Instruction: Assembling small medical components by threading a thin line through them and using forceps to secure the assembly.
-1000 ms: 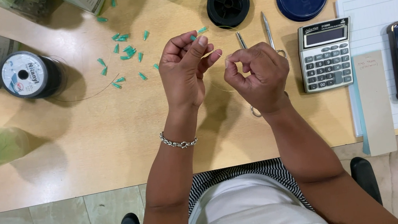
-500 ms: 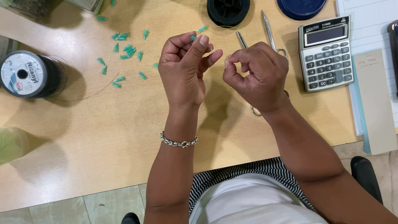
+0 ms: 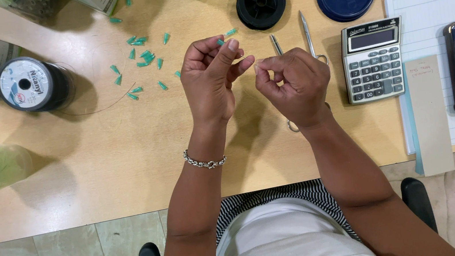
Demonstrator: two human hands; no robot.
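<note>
Two hands raised over counter (image 3: 127, 157): left hand (image 3: 211, 81) pinches green bead (image 3: 220, 41), right hand (image 3: 291, 82) pinched narrow, contents unclear; scissors (image 3: 306, 31) behind, green beads (image 3: 141, 57) scattered left, calculator (image 3: 374, 61) right

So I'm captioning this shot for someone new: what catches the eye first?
Two hands raised over the middle of the wooden table: the left hand pinches a small green bead, the right hand closes its fingers beside it. More green beads lie scattered to the left, a grey calculator to the right.
</note>
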